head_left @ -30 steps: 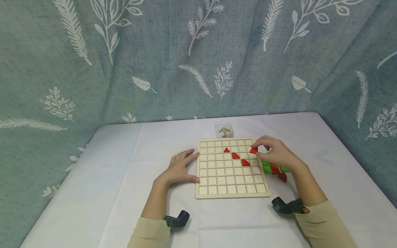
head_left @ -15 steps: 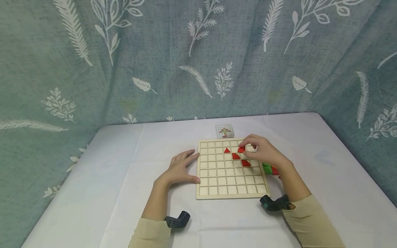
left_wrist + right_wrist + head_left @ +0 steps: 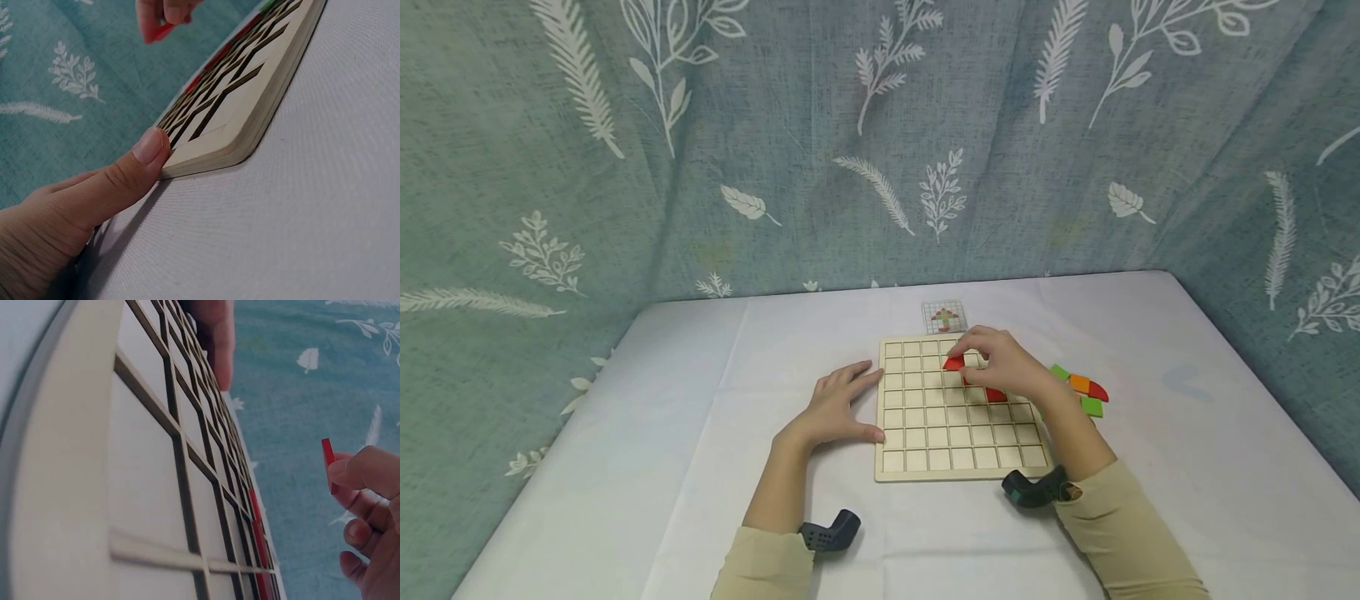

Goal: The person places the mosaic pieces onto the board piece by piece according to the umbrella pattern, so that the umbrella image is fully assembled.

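My right hand (image 3: 1011,367) pinches a thin red tile (image 3: 329,465) between thumb and fingers, above the far part of a wooden grid board (image 3: 917,437). In the right wrist view the tile stands apart from the board's surface. A red quarter-round tile (image 3: 996,395) lies in one square below that hand. Another red tile (image 3: 965,380) is mostly covered by the fingers. My left hand (image 3: 835,408) lies at the board's left side, fingers spread, its thumb (image 3: 149,147) touching the edge near the front corner.
Loose tiles lie right of the board, partly behind the right forearm: an orange one (image 3: 1079,383), a red one (image 3: 1098,391) and green ones (image 3: 1092,407). A small card with a coloured pattern on a grid (image 3: 944,317) lies beyond the board. A leaf-patterned curtain (image 3: 805,208) hangs behind the table.
My right hand has carried the red tile leftward from the board's right edge to above its far middle, hiding the red triangle and uncovering the loose tiles. My left hand has stayed in place.
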`<state>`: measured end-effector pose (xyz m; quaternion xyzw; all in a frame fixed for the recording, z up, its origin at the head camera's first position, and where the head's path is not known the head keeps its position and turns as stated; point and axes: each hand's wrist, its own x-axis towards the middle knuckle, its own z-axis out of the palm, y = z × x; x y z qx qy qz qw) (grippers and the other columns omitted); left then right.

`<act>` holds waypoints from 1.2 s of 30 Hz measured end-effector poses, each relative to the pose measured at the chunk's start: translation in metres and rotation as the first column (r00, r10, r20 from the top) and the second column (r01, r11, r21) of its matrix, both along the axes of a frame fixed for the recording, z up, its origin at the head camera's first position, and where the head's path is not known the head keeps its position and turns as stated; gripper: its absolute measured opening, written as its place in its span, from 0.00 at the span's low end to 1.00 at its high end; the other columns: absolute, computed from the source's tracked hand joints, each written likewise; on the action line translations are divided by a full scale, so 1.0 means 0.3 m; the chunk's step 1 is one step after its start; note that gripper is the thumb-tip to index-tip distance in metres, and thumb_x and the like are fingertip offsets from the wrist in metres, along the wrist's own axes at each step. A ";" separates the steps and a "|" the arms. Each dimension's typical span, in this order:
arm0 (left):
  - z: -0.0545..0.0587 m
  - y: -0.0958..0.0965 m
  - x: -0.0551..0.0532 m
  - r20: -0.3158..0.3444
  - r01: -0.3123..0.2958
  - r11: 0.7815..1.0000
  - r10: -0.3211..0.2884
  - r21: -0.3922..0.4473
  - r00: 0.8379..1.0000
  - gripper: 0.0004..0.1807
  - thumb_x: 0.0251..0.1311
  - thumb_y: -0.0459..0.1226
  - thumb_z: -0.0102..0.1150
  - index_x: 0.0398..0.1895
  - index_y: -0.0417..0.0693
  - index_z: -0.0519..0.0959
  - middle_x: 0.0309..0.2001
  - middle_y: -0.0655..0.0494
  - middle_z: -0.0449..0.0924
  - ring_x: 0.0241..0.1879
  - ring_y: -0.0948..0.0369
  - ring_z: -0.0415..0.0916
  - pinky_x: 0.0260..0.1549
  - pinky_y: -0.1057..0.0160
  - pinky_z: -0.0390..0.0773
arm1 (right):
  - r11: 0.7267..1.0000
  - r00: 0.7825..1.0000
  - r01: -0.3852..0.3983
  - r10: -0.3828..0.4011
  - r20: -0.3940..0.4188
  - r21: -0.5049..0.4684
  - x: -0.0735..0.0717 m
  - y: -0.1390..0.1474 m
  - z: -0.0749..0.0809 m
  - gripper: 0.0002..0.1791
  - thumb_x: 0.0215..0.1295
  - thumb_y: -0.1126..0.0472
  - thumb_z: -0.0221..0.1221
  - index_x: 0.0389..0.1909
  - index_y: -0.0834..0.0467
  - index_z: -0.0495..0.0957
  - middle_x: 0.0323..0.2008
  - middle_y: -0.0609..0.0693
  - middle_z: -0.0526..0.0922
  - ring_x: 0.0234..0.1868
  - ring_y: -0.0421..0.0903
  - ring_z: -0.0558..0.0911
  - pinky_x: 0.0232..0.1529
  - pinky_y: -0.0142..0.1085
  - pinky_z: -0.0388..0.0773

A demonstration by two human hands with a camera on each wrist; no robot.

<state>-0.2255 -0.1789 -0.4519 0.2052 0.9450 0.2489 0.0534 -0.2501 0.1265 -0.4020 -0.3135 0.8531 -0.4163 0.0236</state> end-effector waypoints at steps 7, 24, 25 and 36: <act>0.000 -0.004 -0.004 0.005 0.009 1.000 -0.009 -0.009 1.000 0.59 0.29 0.65 0.72 0.71 0.58 0.62 0.73 0.53 0.52 0.72 0.51 0.46 0.67 0.47 0.47 | 0.999 0.999 -0.016 0.014 0.032 0.051 -0.026 -0.051 -0.019 0.14 0.59 0.66 0.60 0.46 0.61 0.82 0.49 0.54 0.79 0.52 0.54 0.75 0.44 0.46 0.76; 0.016 -0.002 -0.003 0.041 -0.011 1.000 0.010 0.008 0.999 0.60 0.28 0.64 0.73 0.71 0.59 0.61 0.73 0.54 0.51 0.72 0.50 0.44 0.67 0.44 0.46 | 0.987 0.994 -0.030 0.047 -0.103 0.156 -0.069 -0.108 -0.096 0.12 0.55 0.65 0.63 0.42 0.59 0.84 0.44 0.52 0.83 0.47 0.50 0.77 0.52 0.44 0.67; 0.015 -0.002 -0.004 0.039 -0.010 1.000 0.009 0.007 0.999 0.59 0.28 0.64 0.73 0.71 0.59 0.61 0.73 0.54 0.51 0.72 0.50 0.44 0.67 0.44 0.46 | 0.987 0.993 -0.029 0.048 -0.112 0.161 -0.070 -0.109 -0.098 0.12 0.55 0.65 0.64 0.42 0.59 0.84 0.44 0.52 0.84 0.47 0.50 0.77 0.51 0.44 0.65; 0.002 0.000 -0.008 0.039 -0.019 1.000 0.018 0.005 0.999 0.60 0.26 0.65 0.72 0.70 0.59 0.62 0.73 0.55 0.51 0.72 0.51 0.45 0.67 0.45 0.47 | 0.982 0.994 -0.021 0.042 -0.106 0.187 -0.067 -0.107 -0.103 0.12 0.56 0.62 0.64 0.42 0.56 0.85 0.44 0.51 0.84 0.47 0.49 0.77 0.48 0.43 0.61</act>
